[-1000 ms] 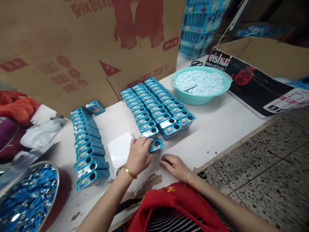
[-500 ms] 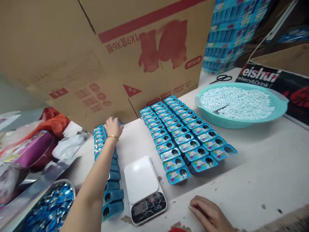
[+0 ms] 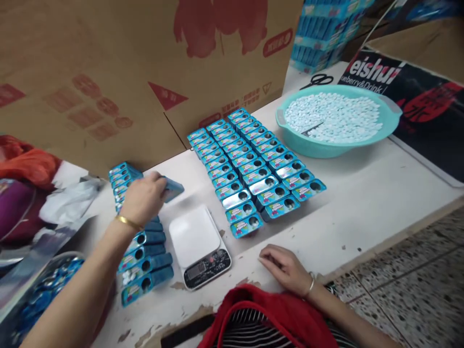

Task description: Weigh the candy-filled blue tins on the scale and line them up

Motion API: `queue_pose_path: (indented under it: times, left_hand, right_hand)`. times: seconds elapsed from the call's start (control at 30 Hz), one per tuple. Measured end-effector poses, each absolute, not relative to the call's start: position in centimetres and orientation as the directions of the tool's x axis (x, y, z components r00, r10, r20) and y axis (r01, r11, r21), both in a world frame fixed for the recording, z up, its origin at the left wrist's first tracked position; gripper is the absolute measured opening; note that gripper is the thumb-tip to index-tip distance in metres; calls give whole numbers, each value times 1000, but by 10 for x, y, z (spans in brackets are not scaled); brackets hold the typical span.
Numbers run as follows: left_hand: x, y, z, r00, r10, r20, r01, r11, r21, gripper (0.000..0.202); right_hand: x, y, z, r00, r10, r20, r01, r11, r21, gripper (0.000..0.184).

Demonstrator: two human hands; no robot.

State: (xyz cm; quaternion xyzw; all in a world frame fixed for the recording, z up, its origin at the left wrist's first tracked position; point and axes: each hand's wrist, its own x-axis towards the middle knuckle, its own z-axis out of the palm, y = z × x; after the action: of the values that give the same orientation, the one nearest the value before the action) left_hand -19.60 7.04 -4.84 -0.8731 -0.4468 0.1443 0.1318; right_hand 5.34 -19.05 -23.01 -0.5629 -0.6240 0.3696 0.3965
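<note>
My left hand (image 3: 145, 195) is closed around a small blue candy box (image 3: 173, 188), lifted above the left row of like boxes (image 3: 147, 263). That row runs from the carton toward me, partly hidden by my forearm. In one box near the front of the row, white candies show. My right hand (image 3: 282, 266) rests on the table with its fingers curled together and nothing visible in them. Between the hands lies a white kitchen scale (image 3: 195, 237) with no load on it; its display appears to read zero. Beyond stand three rows of blue candy boxes (image 3: 250, 169) with round openings.
A turquoise basin (image 3: 326, 150) full of white candies, with a scoop-like tool in it, stands at the right. Behind it lie scissors (image 3: 321, 79). A big carton (image 3: 119, 72) walls off the back. A bowl of blue wrapped pieces (image 3: 54, 290) sits at lower left.
My left hand has picked a candy box out of the left row and brought it toward me. The view has tilted down, and my right hand still rests on the table.
</note>
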Motion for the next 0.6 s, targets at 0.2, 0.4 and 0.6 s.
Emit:
queue_pose_path:
  times: [0.2, 0.4, 0.6]
  left_hand:
    - [-172, -30, -63, 614, 724, -314, 670, -688, -277, 19]
    - [-188, -44, -56, 693, 719, -54, 706, -692, -147, 24]
    - [-234, -71, -15, 511, 847, 146, 846, -526, 92, 38]
  right_hand:
    - [51, -191, -229, -31, 988, 149, 411, 148, -900, 15]
    - [69, -188, -212, 39, 967, 252, 460, 207, -864, 21]
    - [203, -123, -142, 487, 700, 523, 776, -71, -627, 13]
